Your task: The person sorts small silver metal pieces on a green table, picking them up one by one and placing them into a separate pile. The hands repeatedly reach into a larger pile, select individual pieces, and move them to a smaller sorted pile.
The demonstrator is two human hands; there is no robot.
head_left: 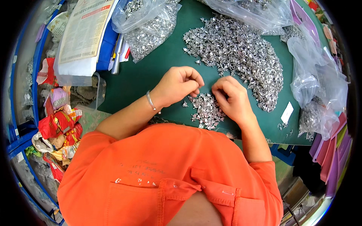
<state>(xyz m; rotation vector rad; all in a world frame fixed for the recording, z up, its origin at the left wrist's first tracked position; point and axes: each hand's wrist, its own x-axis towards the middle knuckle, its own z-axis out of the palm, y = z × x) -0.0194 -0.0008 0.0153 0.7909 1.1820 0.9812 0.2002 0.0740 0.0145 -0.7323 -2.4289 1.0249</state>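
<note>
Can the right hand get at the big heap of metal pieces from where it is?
Probably yes: the right hand is close to the near edge of the big heap, and nothing seems to block it. The clear plastic bag lies toward the far side.

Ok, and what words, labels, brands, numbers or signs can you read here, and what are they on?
Printed newspaper sheet: I won't copy its wording; the small print is too blurred to read.
Orange shirt: faint dark handwriting, too blurred to read.
Red wrappers: print too small to read.
White card: any marks too small to read.
</note>
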